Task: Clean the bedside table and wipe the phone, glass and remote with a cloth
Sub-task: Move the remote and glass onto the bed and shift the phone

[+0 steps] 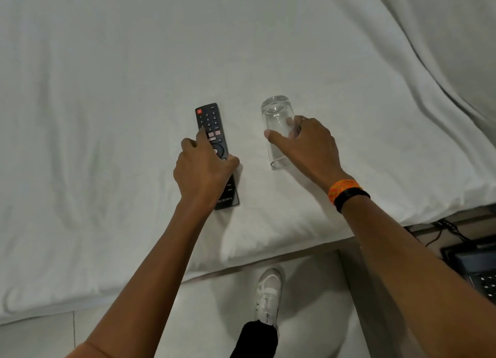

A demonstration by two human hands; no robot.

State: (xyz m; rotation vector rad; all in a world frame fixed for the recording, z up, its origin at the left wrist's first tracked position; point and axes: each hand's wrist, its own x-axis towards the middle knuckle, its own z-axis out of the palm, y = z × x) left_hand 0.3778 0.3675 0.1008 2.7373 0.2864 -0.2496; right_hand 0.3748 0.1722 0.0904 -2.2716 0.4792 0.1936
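A black remote (212, 121) lies lengthwise on the white bed sheet (107, 116). My left hand (201, 169) lies over its middle, thumb on one side and fingers curled over the other. To the right, a clear glass (276, 116) lies on its side on the sheet, base pointing away from me. My right hand (308, 145) reaches over it, thumb and fingers curled round its body. A black desk phone (477, 269) shows at the right edge, partly cut off by the frame. No cloth is in view.
The bed's near edge runs diagonally across the lower frame, with pale floor tiles (308, 290) below it. My white shoe (268, 296) stands on the floor. Black cables (448, 227) lie on the surface beside the phone. A folded white duvet (442, 48) rises at the right.
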